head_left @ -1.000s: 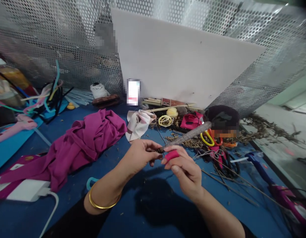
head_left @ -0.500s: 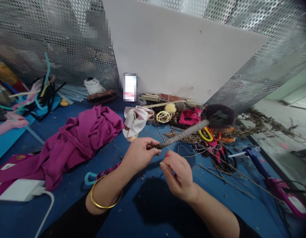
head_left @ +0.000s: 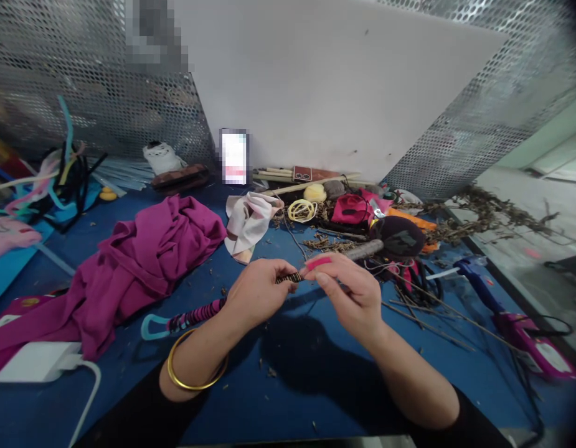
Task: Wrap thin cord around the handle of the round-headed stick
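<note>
1) Over a blue table (head_left: pixel 129 389), a slender wrapped rod (head_left: pixel 290 278) slants away to the right, its black-and-gold banded stretch between a person's two hands, its grey far length (head_left: pixel 365 250) reaching toward a dark rounded bundle (head_left: pixel 397 236)
2) The left hand (head_left: pixel 257 289), a gold bangle (head_left: pixel 194 387) at its wrist, pinches the banded stretch between thumb and fingers
3) The right hand (head_left: pixel 350 292), a pink band (head_left: pixel 319 263) around one finger, draws its fingertips together beside the banding; whether they grip the rod itself or a fine thread is too small to tell
4) Slim and straight, the rod looks light and fairly stiff, likely easy to turn in the fingertips, with a wound surface that should offer more grip than slip
5) The banding seems the delicate part, apt to loosen or slide if squeezed or rubbed lengthwise; the surest hold appears to be a light pinch on finished winding, close behind its edge, the grey length left free to roll
</note>
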`<state>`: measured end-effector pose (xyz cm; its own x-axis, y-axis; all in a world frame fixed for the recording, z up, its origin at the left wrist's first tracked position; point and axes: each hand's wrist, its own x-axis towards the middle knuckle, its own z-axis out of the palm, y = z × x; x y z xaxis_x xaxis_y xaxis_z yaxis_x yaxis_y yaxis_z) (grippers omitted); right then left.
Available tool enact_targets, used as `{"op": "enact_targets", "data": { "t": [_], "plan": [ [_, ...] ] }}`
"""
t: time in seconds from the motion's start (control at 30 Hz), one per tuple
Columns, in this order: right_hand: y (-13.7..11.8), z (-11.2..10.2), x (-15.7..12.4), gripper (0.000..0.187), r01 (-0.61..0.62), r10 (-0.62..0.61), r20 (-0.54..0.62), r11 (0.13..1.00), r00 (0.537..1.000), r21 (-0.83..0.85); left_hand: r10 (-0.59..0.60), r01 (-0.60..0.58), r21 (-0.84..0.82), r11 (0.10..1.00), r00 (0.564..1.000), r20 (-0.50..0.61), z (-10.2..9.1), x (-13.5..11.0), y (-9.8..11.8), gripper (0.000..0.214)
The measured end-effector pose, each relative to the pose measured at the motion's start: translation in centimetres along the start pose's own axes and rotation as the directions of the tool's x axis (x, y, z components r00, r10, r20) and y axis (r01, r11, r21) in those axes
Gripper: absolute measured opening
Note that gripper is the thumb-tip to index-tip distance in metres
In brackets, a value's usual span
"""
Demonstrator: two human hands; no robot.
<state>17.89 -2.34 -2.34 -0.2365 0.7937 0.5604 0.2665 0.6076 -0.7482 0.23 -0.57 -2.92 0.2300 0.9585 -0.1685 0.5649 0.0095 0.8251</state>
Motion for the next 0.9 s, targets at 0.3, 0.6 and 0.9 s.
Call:
{"op": "enact_targets", "data": {
  "t": [0.3, 0.6, 0.9],
  "plan": [
    [0.8, -0.1, 0.4, 0.020, -0.223, 0.222, 0.011, 0.974, 0.975, 0.052, 0.017, -0.034, 0.177, 0.984, 0.996, 0.093, 0.6, -0.5, 0.6, 0.024],
    [1.6, 0.1, 0.5, 0.022, -0.425, 0.425, 0.015, 0.902, 0.905, 0.069, 0.069, -0.110, 0.444, 0.889, 0.992, 0.108, 0.3, -1.0, 1.9, 0.027],
    [1.8, 0.1, 0.5, 0.024, -0.457, 0.458, 0.041, 0.889, 0.888, -0.025, 0.114, -0.154, 0.590, 0.793, 0.988, 0.105, 0.5, -1.3, 2.1, 0.027]
  ]
}}
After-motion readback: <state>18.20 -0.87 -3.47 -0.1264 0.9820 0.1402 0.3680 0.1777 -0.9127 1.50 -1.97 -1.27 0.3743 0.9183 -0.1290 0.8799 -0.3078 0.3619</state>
